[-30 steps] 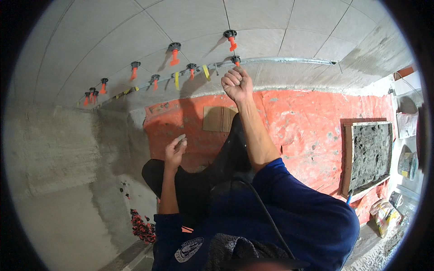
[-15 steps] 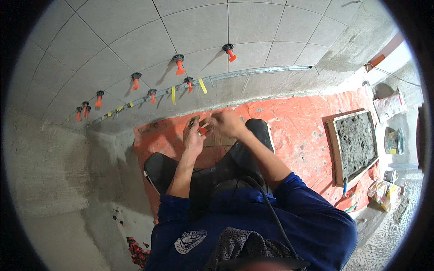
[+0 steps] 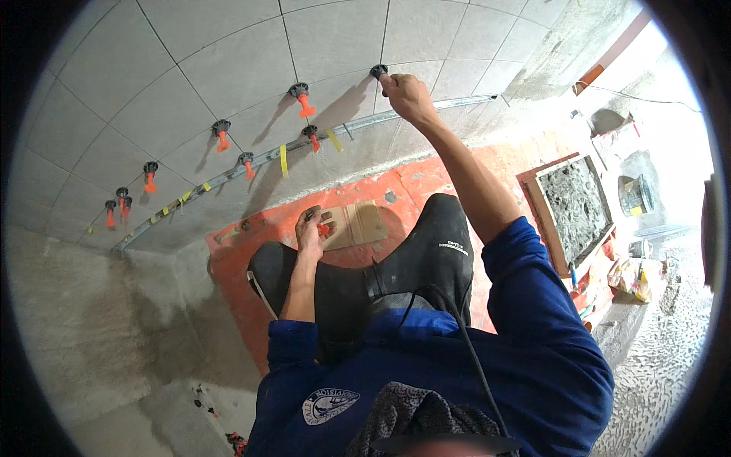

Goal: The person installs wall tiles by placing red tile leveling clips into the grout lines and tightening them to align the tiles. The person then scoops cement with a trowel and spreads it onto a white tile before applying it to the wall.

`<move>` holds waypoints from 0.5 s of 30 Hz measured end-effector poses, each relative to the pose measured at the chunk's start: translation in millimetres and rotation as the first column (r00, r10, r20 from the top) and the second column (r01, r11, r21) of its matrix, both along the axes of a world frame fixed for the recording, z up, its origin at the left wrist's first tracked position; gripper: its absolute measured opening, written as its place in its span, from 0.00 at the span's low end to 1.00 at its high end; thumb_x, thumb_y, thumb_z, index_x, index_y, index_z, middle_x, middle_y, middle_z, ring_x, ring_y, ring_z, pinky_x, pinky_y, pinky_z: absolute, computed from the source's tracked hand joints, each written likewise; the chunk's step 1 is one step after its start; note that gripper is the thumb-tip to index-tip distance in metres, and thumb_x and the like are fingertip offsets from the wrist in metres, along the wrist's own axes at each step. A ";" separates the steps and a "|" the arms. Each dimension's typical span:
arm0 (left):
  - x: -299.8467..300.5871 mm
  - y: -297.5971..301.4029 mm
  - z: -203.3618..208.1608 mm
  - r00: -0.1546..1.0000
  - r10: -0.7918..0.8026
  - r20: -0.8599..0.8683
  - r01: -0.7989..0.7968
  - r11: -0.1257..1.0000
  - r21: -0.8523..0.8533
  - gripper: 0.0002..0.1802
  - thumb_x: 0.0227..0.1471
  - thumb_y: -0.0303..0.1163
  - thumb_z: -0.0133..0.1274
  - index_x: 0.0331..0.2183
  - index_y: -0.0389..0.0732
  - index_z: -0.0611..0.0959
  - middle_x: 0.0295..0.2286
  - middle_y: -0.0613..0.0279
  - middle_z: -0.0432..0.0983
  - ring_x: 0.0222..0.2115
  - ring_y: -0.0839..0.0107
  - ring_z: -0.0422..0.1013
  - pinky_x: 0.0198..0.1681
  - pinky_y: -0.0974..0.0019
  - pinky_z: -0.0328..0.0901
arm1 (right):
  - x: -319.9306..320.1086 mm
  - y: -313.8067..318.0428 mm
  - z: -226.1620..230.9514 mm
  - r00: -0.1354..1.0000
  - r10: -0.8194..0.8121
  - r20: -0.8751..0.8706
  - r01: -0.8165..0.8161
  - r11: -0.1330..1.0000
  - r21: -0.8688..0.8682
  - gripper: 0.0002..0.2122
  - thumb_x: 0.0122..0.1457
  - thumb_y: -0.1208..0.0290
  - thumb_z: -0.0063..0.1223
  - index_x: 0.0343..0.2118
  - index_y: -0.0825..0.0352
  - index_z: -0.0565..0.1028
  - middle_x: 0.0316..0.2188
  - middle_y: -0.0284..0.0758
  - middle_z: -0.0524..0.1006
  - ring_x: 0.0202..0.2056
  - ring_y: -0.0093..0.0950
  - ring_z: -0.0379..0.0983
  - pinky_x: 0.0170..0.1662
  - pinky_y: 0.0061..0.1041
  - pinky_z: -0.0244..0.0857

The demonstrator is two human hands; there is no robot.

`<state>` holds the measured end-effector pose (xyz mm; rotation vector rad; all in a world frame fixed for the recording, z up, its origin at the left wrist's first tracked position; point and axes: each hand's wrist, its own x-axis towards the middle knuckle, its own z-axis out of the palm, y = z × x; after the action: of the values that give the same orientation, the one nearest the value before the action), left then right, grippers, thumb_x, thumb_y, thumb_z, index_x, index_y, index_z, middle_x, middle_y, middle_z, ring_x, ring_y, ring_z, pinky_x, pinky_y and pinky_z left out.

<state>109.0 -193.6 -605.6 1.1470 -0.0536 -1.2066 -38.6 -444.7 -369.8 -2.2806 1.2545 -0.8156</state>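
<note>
My right hand [image 3: 410, 97] is closed round the handle of a tile levelling clip [image 3: 378, 70] on the grey tiled wall [image 3: 335, 46]. Its black cap shows beside my fingertips, while the handle is hidden. Low over my lap, my left hand [image 3: 309, 233] curls around a red and black levelling clip [image 3: 327, 229], partly covered by the fingers. Several more clips with black caps and red T-handles stick out along the tile joints, among them one clip [image 3: 303, 102] left of my right hand and another clip [image 3: 311, 139] by the metal rail [image 3: 365, 122].
Yellow tape strips [image 3: 285, 161] hang at the rail. An orange plastic sheet [image 3: 419, 179] covers the floor, with a piece of cardboard [image 3: 354, 225] before my knees. At right stand a wooden-framed trough [image 3: 539, 199] of grey mortar, a clear bucket [image 3: 633, 195] and a bag [image 3: 633, 279].
My right hand has left my left hand and reached up and right to the clip on the wall. My left hand has shifted slightly down and left, still holding a clip.
</note>
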 end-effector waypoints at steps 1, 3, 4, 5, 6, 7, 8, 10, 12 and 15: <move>2.0 -0.2 -1.0 1.000 -0.011 -0.006 0.011 0.999 -0.048 0.11 0.58 0.34 0.48 0.42 0.42 0.73 0.34 0.53 0.77 0.27 0.60 0.76 0.27 0.61 0.73 | 0.5 -2.0 -0.8 0.997 -0.006 0.079 -0.002 0.995 0.104 0.22 0.63 0.53 0.39 0.26 0.71 0.71 0.15 0.37 0.71 0.19 0.30 0.69 0.24 0.32 0.63; 5.2 1.1 -3.3 1.000 0.003 -0.016 -0.004 1.000 -0.022 0.11 0.58 0.34 0.49 0.42 0.42 0.73 0.34 0.54 0.77 0.27 0.60 0.76 0.27 0.61 0.73 | 3.3 -1.7 -4.4 0.955 -0.030 0.294 -0.044 0.970 0.240 0.20 0.62 0.57 0.42 0.25 0.71 0.72 0.12 0.31 0.65 0.14 0.23 0.61 0.18 0.27 0.56; 6.5 2.3 -4.3 1.000 0.002 -0.009 -0.002 1.000 -0.029 0.11 0.57 0.34 0.49 0.42 0.42 0.73 0.34 0.54 0.77 0.27 0.61 0.76 0.27 0.61 0.73 | 4.9 -0.9 -5.6 0.924 -0.094 0.372 -0.056 0.926 0.373 0.19 0.61 0.57 0.42 0.25 0.72 0.74 0.11 0.32 0.66 0.13 0.25 0.62 0.17 0.28 0.55; 8.0 3.6 -5.2 1.000 0.005 0.005 -0.005 1.000 -0.021 0.11 0.57 0.35 0.50 0.42 0.42 0.73 0.35 0.54 0.77 0.27 0.61 0.75 0.27 0.61 0.72 | 6.6 -0.1 -6.1 0.884 -0.168 0.437 -0.082 0.864 0.497 0.19 0.61 0.58 0.43 0.26 0.72 0.75 0.11 0.33 0.67 0.13 0.27 0.63 0.17 0.28 0.55; 9.5 6.5 -6.0 1.000 0.006 0.026 -0.006 1.000 -0.017 0.11 0.57 0.35 0.50 0.41 0.42 0.74 0.35 0.54 0.77 0.27 0.62 0.75 0.26 0.61 0.72 | 7.8 1.5 -6.9 0.830 -0.215 0.515 -0.138 0.815 0.562 0.18 0.61 0.59 0.44 0.24 0.70 0.73 0.11 0.29 0.64 0.12 0.24 0.59 0.16 0.26 0.51; 11.3 8.9 -6.5 1.000 0.007 0.001 -0.007 1.000 -0.024 0.11 0.57 0.35 0.50 0.41 0.43 0.74 0.34 0.55 0.77 0.27 0.62 0.75 0.26 0.62 0.72 | 9.1 2.5 -7.0 0.768 -0.265 0.583 -0.202 0.764 0.613 0.16 0.60 0.60 0.45 0.23 0.68 0.71 0.11 0.26 0.60 0.11 0.20 0.54 0.14 0.23 0.47; 13.8 12.1 -6.4 1.000 0.008 -0.018 -0.009 0.999 -0.041 0.11 0.57 0.35 0.51 0.41 0.43 0.74 0.34 0.55 0.77 0.27 0.62 0.75 0.26 0.62 0.72 | 10.1 3.0 -6.7 0.703 -0.312 0.639 -0.285 0.701 0.654 0.15 0.60 0.61 0.45 0.21 0.66 0.70 0.10 0.23 0.57 0.11 0.17 0.50 0.13 0.21 0.42; 17.5 17.5 -5.1 1.000 0.019 -0.019 -0.020 0.999 -0.037 0.10 0.56 0.35 0.51 0.40 0.44 0.75 0.33 0.57 0.77 0.26 0.63 0.75 0.26 0.63 0.71 | 11.7 3.3 -6.1 0.596 -0.391 0.701 -0.462 0.547 0.698 0.14 0.61 0.62 0.45 0.20 0.62 0.66 0.10 0.21 0.54 0.11 0.17 0.48 0.13 0.20 0.40; 20.8 22.9 -1.9 0.999 0.041 0.024 -0.042 0.999 0.028 0.10 0.56 0.35 0.51 0.40 0.46 0.75 0.32 0.58 0.78 0.26 0.64 0.75 0.25 0.64 0.71 | 12.7 2.6 -5.9 0.491 -0.489 0.721 -0.608 0.400 0.685 0.15 0.61 0.62 0.45 0.19 0.59 0.62 0.10 0.20 0.51 0.10 0.17 0.45 0.13 0.19 0.39; 23.2 28.7 3.1 0.999 0.051 -0.011 -0.050 0.994 0.094 0.09 0.56 0.35 0.52 0.39 0.47 0.75 0.32 0.59 0.78 0.26 0.64 0.75 0.26 0.64 0.70 | 13.8 1.3 -8.2 0.344 -0.621 0.704 -0.767 0.246 0.592 0.16 0.63 0.62 0.43 0.18 0.57 0.60 0.10 0.19 0.49 0.11 0.16 0.43 0.13 0.19 0.37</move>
<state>132.3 -164.9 -602.5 1.2149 0.0431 -1.1820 -24.8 -443.5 -378.0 -0.3875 0.5271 -0.7008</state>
